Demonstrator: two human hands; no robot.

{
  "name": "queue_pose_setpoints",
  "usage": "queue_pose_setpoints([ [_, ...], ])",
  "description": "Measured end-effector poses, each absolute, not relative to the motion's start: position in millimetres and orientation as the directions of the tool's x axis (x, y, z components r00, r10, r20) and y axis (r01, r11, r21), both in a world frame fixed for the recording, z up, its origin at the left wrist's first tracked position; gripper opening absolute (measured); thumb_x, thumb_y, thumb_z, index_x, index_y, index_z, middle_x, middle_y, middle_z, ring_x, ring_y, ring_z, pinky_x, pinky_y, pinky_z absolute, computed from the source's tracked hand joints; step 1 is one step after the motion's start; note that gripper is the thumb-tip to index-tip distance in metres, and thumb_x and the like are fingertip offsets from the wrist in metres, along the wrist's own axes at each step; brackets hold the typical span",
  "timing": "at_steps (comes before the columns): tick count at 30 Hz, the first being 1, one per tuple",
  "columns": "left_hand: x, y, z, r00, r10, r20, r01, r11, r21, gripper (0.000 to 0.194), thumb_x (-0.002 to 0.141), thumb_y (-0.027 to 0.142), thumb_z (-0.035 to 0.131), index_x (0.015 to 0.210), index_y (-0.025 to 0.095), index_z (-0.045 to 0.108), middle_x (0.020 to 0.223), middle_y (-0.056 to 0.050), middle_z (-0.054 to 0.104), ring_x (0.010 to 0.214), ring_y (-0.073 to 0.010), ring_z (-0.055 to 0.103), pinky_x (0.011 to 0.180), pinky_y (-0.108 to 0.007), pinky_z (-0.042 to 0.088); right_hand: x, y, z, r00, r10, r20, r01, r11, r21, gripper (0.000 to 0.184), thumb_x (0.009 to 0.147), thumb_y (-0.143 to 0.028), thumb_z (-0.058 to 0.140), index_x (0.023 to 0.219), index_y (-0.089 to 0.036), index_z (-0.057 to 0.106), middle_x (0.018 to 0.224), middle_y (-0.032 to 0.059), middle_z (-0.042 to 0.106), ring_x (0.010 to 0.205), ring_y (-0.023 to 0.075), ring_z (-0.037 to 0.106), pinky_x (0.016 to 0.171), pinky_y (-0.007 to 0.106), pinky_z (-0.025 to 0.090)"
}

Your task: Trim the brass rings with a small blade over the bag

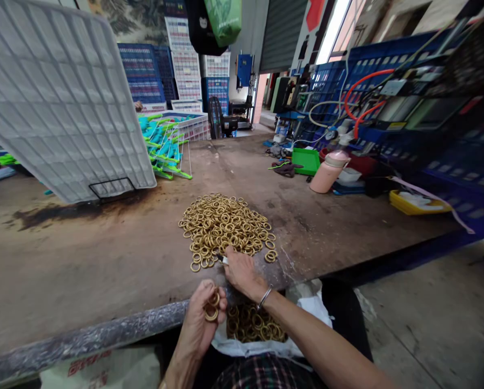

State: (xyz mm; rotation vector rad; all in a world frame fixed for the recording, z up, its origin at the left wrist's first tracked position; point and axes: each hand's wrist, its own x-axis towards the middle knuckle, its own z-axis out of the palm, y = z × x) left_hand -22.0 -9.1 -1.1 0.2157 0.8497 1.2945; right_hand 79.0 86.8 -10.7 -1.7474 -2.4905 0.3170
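Note:
A large heap of brass-coloured rings (226, 224) lies on the brown table. My left hand (201, 310) is at the table's front edge, its fingers closed around a few gold rings (211, 308). At the near side of the heap is my right hand (242, 270), with a metal bangle on the wrist. Its fingers are closed on a small tool (222, 259) with a black tip and a white part; its exact kind is unclear. Below both hands, a white sack (242, 348) on my lap holds many more rings (262, 324).
A large ribbed, whitish panel (75, 102) stands at the left, near green and turquoise plastic pieces (165, 148). On the right are a pink bottle (329, 172), a green tray (306, 161), a yellow tray (418, 204) and a machine with orange hoses (363, 92). Stacked crates (185, 59) stand behind.

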Motion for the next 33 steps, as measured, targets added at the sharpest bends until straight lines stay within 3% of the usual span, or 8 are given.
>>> queue_pose_setpoints([
  [6, -26, -6, 0, 0.067, 0.871, -0.487, -0.81, 0.332, 0.483, 0.024, 0.064, 0.026, 0.07, 0.076, 0.015, 0.052, 0.065, 0.002, 0.056, 0.055, -0.0077, 0.055, 0.039, -0.013, 0.035, 88, 86, -8, -0.377, 0.925, -0.045, 0.891, 0.349, -0.291, 0.018, 0.081, -0.016, 0.042, 0.098, -0.016, 0.048, 0.08, 0.0079, 0.066, 0.072, 0.0189, 0.062, 0.059, 0.025, 0.033],
  [11, -26, -1, 3, 0.013, 0.841, -0.541, -0.766, 0.356, 0.536, 0.025, 0.061, 0.019, 0.072, 0.074, 0.016, 0.05, 0.072, 0.0, 0.061, 0.059, -0.0104, 0.061, 0.042, -0.015, 0.04, 101, 80, -12, -0.457, 0.887, 0.06, 0.754, 0.423, -0.503, 0.018, 0.078, -0.014, 0.042, 0.094, -0.018, 0.05, 0.075, 0.0022, 0.061, 0.066, 0.0142, 0.055, 0.059, 0.022, 0.032],
  [15, -23, 4, 5, -0.041, 0.857, -0.513, -0.719, 0.332, 0.611, 0.034, 0.057, 0.021, 0.075, 0.081, 0.016, 0.051, 0.064, 0.002, 0.058, 0.052, -0.0088, 0.057, 0.038, -0.014, 0.037, 112, 72, -8, -0.489, 0.86, 0.146, 0.606, 0.455, -0.652, 0.016, 0.079, -0.013, 0.041, 0.091, -0.019, 0.049, 0.074, -0.0001, 0.056, 0.066, 0.0129, 0.052, 0.062, 0.022, 0.034],
  [20, -12, 5, 3, -0.076, 0.89, -0.45, -0.62, 0.311, 0.72, 0.037, 0.06, 0.039, 0.072, 0.078, 0.016, 0.051, 0.056, 0.007, 0.05, 0.041, -0.0036, 0.042, 0.034, -0.013, 0.029, 118, 64, -2, -0.563, 0.813, 0.149, 0.562, 0.508, -0.653, 0.019, 0.075, -0.01, 0.045, 0.091, -0.019, 0.051, 0.077, 0.0012, 0.058, 0.069, 0.0134, 0.053, 0.064, 0.022, 0.036],
  [23, -8, 5, -1, -0.083, 0.906, -0.415, -0.545, 0.307, 0.78, 0.034, 0.063, 0.042, 0.069, 0.076, 0.016, 0.052, 0.054, 0.008, 0.046, 0.038, -0.0024, 0.035, 0.034, -0.013, 0.025, 119, 60, 0, -0.594, 0.789, 0.154, 0.546, 0.537, -0.644, 0.02, 0.075, -0.01, 0.045, 0.092, -0.018, 0.052, 0.077, 0.002, 0.059, 0.069, 0.0138, 0.054, 0.063, 0.022, 0.036],
  [27, -9, 4, -6, -0.207, 0.924, -0.322, -0.367, 0.231, 0.901, 0.028, 0.068, 0.041, 0.065, 0.076, 0.016, 0.057, 0.047, 0.008, 0.042, 0.036, -0.0042, 0.034, 0.035, -0.016, 0.026, 117, 58, 5, -0.52, 0.842, 0.144, 0.481, 0.427, -0.766, 0.011, 0.082, -0.021, 0.044, 0.087, -0.018, 0.053, 0.073, 0.0006, 0.058, 0.067, 0.0126, 0.052, 0.062, 0.022, 0.036],
  [30, -10, 3, -5, -0.279, 0.938, -0.207, -0.207, 0.151, 0.967, 0.02, 0.07, 0.036, 0.063, 0.075, 0.017, 0.063, 0.042, 0.007, 0.043, 0.037, -0.0069, 0.036, 0.037, -0.018, 0.027, 114, 58, 7, -0.459, 0.888, 0.046, 0.421, 0.263, -0.868, 0.017, 0.085, -0.028, 0.041, 0.077, -0.017, 0.053, 0.062, -0.0029, 0.053, 0.059, 0.0104, 0.048, 0.058, 0.021, 0.035],
  [33, -10, 2, -4, -0.273, 0.948, -0.162, -0.154, 0.123, 0.98, 0.016, 0.071, 0.034, 0.062, 0.074, 0.018, 0.064, 0.04, 0.006, 0.043, 0.037, -0.0079, 0.036, 0.037, -0.018, 0.027, 112, 60, 5, -0.438, 0.899, -0.015, 0.393, 0.177, -0.902, 0.02, 0.082, -0.025, 0.042, 0.065, -0.017, 0.05, 0.056, -0.0046, 0.049, 0.055, 0.009, 0.044, 0.055, 0.02, 0.032],
])
